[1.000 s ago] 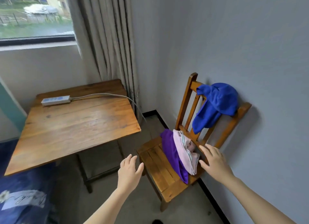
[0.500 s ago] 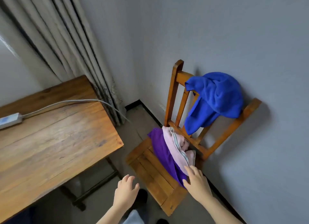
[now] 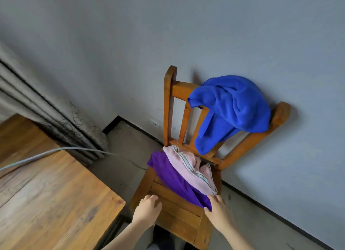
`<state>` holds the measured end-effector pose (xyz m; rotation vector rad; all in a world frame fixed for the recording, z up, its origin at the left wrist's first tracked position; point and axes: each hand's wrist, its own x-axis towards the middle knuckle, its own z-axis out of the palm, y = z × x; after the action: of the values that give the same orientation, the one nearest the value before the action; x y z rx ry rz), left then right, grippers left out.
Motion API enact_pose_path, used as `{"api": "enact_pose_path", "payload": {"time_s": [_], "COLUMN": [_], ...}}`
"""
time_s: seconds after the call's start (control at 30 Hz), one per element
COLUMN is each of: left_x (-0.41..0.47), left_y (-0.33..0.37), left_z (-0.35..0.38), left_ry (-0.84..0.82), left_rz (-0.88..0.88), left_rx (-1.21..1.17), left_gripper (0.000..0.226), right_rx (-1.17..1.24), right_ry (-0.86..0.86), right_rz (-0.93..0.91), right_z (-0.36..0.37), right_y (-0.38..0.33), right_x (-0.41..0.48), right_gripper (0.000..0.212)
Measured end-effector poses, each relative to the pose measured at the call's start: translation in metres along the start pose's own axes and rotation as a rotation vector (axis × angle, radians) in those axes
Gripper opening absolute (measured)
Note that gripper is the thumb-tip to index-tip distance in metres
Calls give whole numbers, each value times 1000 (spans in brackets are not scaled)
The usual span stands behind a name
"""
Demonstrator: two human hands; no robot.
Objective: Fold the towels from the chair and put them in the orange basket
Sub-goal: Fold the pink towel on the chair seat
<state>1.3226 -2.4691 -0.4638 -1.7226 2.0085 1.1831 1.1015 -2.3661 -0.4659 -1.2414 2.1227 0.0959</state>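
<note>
Pinches purple towel [image 3: 175, 178] with right hand [image 3: 219, 212]; holds nothing in loose left hand [image 3: 147, 210]. Might drag pink towel [image 3: 184, 165] off chair [image 3: 179, 218] too.

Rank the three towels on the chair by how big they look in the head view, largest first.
1. The blue towel, clearly largest.
2. The purple towel and pink towel, about alike; pink covers part of purple, so no ranking.
</note>
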Motion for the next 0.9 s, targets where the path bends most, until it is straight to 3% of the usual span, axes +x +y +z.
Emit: {"api": "enact_pose_path", "payload": {"time_s": [0.27,0.43,0.7,0.83,0.9], "left_x": [44,96,117,125,130], "left_y": [19,27,21,2,-4], "left_z": [11,25,66,66,63], "left_ry": [-75,-15,-72,-62,-50], "left_rz": [53,143,117,69,52], "left_rx": [5,40,5,19,20], "left_gripper": [36,36,38,37,38], "right_rx": [72,122,128,127,90], "right_ry": [-29,20,109,89,31], "right_rz": [93,133,180,224,242], "right_z": [15,32,55,57,64], "right_y": [5,13,17,17,21], "right_x": [38,94,146,170,176], "right_gripper": [47,44,60,55,42]}}
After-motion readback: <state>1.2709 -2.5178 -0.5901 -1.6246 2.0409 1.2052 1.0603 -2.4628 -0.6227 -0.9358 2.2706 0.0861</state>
